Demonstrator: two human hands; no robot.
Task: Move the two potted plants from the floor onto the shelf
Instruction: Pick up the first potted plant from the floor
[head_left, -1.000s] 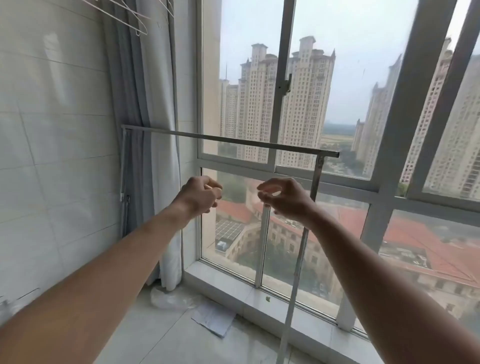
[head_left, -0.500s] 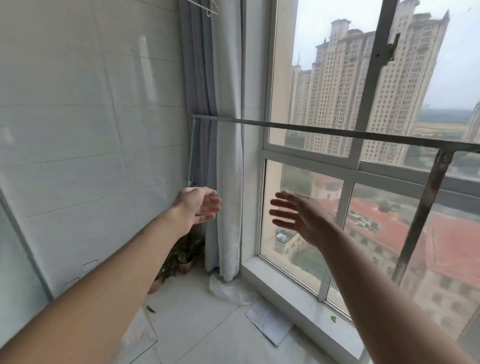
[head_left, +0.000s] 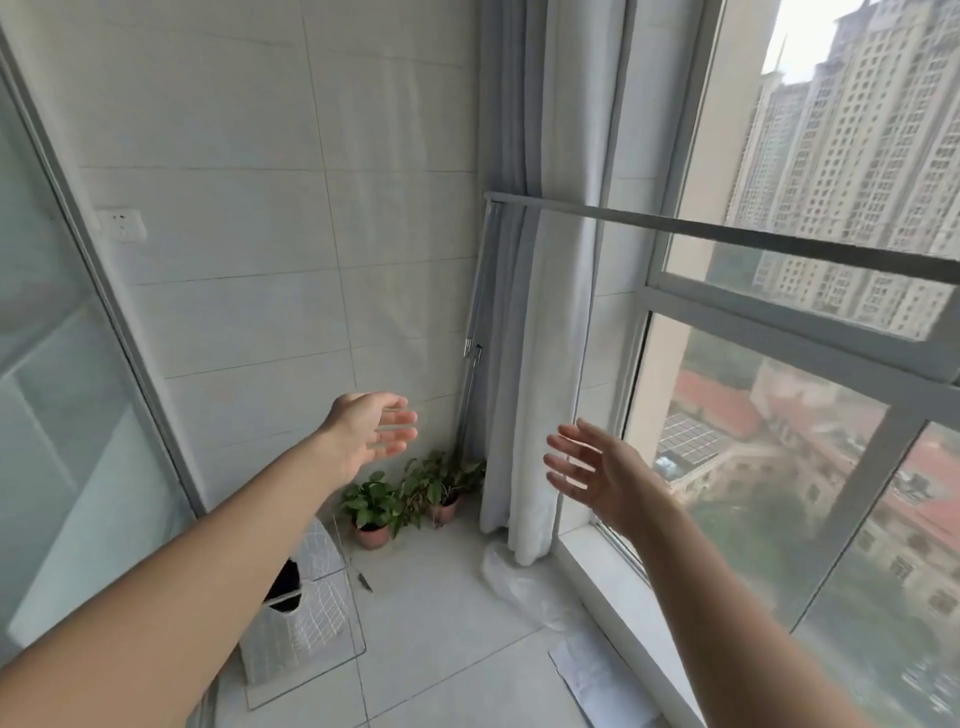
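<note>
Two potted plants stand on the tiled floor in the far corner by the wall. The nearer potted plant (head_left: 371, 512) has broad green leaves in a pink pot. The farther potted plant (head_left: 440, 488) sits beside it, close to the curtain, also in a pink pot. My left hand (head_left: 370, 435) is stretched out in the air above the nearer plant, fingers spread, holding nothing. My right hand (head_left: 597, 474) is held out to the right in front of the curtain, fingers apart, empty. A white wire shelf (head_left: 306, 618) stands on the floor under my left forearm, partly hidden by it.
A grey-white curtain (head_left: 540, 312) hangs in the corner. A metal rail (head_left: 727, 228) runs along the big window, its upright pole beside the curtain. A clear plastic bag (head_left: 511, 577) and a paper sheet (head_left: 597, 680) lie by the window sill (head_left: 613, 582). A glass door is at left.
The view has swung left and down, bringing the corner, both plants and the wire shelf into sight. Both hands went from loosely curled to fully spread.
</note>
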